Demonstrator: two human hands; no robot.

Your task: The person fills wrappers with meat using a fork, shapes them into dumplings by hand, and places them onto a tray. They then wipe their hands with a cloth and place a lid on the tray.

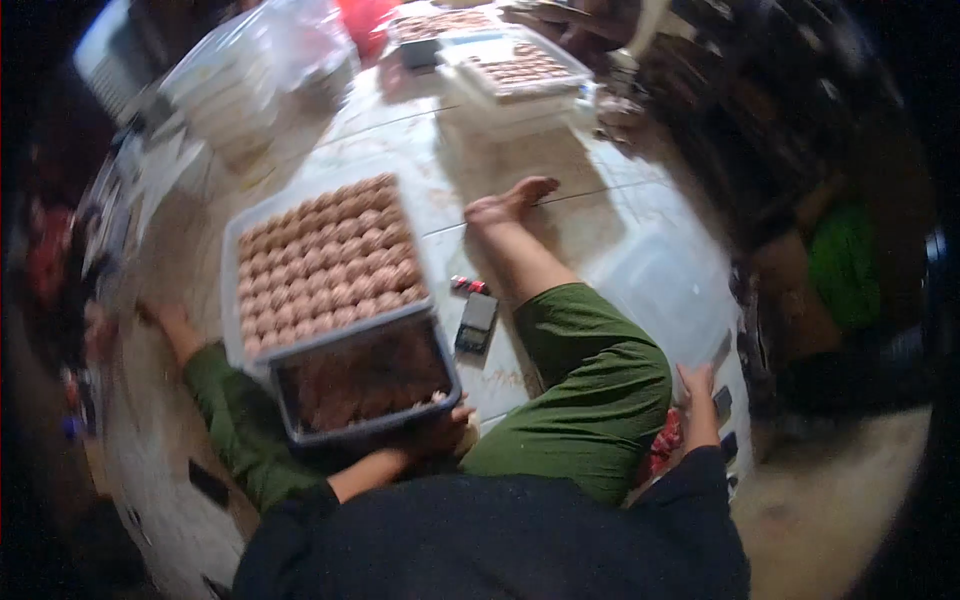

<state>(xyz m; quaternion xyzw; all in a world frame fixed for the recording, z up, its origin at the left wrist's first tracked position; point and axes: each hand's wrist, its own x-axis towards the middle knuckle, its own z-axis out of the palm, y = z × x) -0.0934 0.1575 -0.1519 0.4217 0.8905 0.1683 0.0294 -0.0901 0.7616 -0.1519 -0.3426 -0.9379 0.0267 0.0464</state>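
Observation:
My left hand [440,428] is at the near right corner of a dark bin [450,385], beside a small pale item; its fingers are too blurred to make out. The bin holds some brown material. Against its far side sits a translucent tub [232,300] filled with rows of round brown balls [330,260]. My right hand [697,382] is by the near edge of a translucent lid [655,290] on the floor to the right; whether it grips the lid is unclear.
A small scale [476,322] and a red packet [469,285] lie between the tub and my bent leg [590,370]. More containers of balls [520,68] stand at the back. Plastic bags [300,45] are at the back left. Another person [790,280] is at the right.

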